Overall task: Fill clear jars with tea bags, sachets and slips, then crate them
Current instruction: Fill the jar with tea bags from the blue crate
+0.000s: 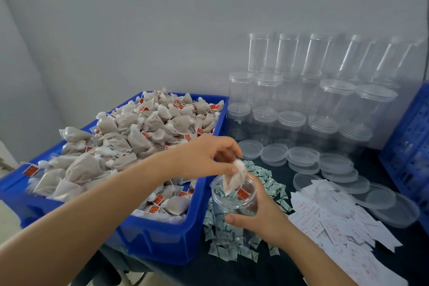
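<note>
At left, a blue bin (pixel 162 246) heaped with tea bags (pixel 120 137). At lower centre the left hand (pixel 204 155) pinches 1 soft, light tea bag (pixel 232 181) by its knotted top over the jar (pixel 234 202), which the right hand (pixel 262 213) grips; sachets (pixel 232 248) and slips (pixel 336 223) lie rightward.

Glossy blue plastic is seen in the bin (pixel 162 246); clear smooth plastic in the jars (pixel 267 90) and lids (pixel 304 155); matt fibrous paper in the tea bags (pixel 148 123).
</note>
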